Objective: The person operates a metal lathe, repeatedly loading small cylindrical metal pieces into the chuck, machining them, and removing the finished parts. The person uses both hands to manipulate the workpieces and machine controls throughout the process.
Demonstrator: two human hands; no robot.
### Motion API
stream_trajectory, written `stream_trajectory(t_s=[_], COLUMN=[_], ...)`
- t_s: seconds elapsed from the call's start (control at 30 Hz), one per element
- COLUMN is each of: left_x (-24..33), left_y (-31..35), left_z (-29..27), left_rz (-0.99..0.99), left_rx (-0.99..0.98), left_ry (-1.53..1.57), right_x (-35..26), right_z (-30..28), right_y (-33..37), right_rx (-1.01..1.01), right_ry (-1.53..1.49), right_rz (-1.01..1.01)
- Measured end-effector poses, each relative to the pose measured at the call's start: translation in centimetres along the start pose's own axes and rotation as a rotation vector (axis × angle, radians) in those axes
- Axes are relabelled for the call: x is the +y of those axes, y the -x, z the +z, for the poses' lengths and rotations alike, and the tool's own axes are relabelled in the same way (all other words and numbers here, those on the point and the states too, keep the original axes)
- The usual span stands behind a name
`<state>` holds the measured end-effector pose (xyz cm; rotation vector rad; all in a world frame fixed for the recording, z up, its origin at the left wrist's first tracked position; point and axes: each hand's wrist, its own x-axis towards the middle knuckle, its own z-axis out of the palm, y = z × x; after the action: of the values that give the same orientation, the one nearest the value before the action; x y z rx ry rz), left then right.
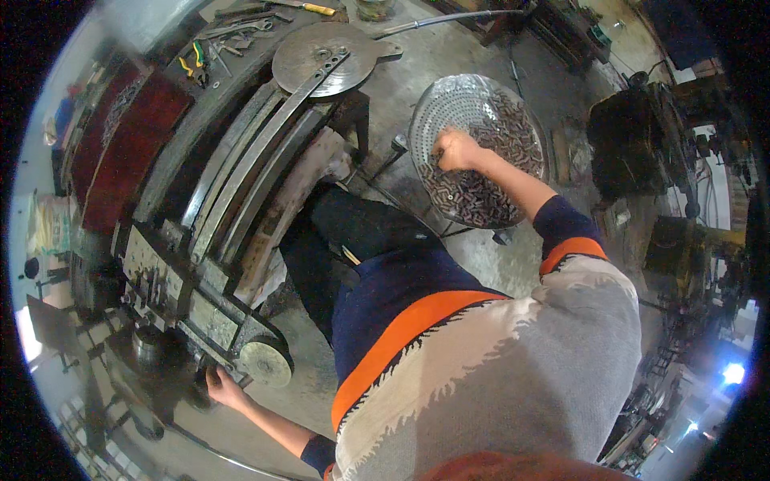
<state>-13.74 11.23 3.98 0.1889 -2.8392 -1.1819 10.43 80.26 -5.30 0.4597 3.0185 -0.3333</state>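
My right hand (457, 151) is closed over a round perforated metal tray (451, 104), its fingers curled down at the edge of a pile of small dark metal cylinders (501, 172). Whatever lies in those fingers is hidden. At the lower left, my left hand (226, 391) is closed at the end of a lathe-like machine (212, 317), beside its round pale metal end (265, 365). The part under my left fingers is dark and too unclear to name. Long steel rails (249, 160) run from this end toward a flat metal disc (325, 60).
Pliers with yellow-green handles (195, 62) and several wrenches (238, 30) lie on the bench beyond the rails. A reddish-brown panel (136, 152) stands at the far left. My legs (361, 220) are between machine and tray. Dark machinery (630, 140) fills the right side.
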Motion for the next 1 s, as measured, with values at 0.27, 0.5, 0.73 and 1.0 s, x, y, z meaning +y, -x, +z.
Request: stream_trajectory(t_s=[0.27,0.5,0.73,1.0], left_x=[0.5,0.5,8.7,22.1], left_y=[0.3,-0.3,2.8,4.2], left_z=[0.3,0.2,-2.6,1.6], left_rz=[0.012,0.042,0.139,0.438], left_rx=[-0.016,-0.063,-0.110,-0.093], left_ry=[0.040,0.055,0.177,0.196], right_x=[-2.2,-2.0,-10.9,-28.8], right_z=[0.4,0.5,-9.8,-13.7], right_y=[-1.0,-1.4,-2.6,-8.6], right_rx=[-0.175,-0.169,0.216,0.233], right_ry=[0.031,-0.002,-0.622,-0.872], right_rz=[0.324,0.341,-0.211,-0.981])
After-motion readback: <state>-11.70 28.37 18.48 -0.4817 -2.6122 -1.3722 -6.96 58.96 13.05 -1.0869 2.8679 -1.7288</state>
